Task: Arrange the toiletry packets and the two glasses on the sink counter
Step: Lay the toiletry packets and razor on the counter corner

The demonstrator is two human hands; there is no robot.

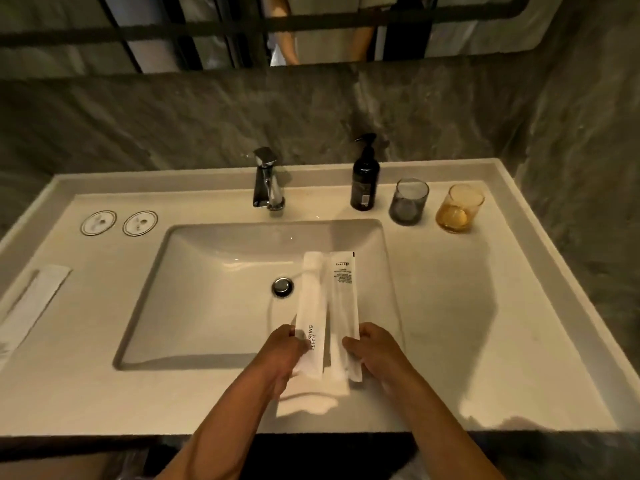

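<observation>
Long white paper toothbrush packets (pixel 327 313), matte and flat, are hanging fanned over the glossy sink basin (pixel 207 289). Left hand (pixel 287 355) and right hand (pixel 375 353) are pinching their lower ends, fingers closed. Smoky grey glass (pixel 408 201) and amber glass (pixel 459 208) are standing back right.

Grey marbled wall (pixel 173 112) behind and to the right of a beige counter (pixel 485 323). Black-framed mirror (pixel 207 32) above. Lighting is dim and warm.

Packets (pixel 327 306): we are seeing long white sleeves fanning toward 12 o'clock over the basin.
Glasses: grey (pixel 408 201) and amber (pixel 459 208) standing upright at 1 o'clock.
</observation>
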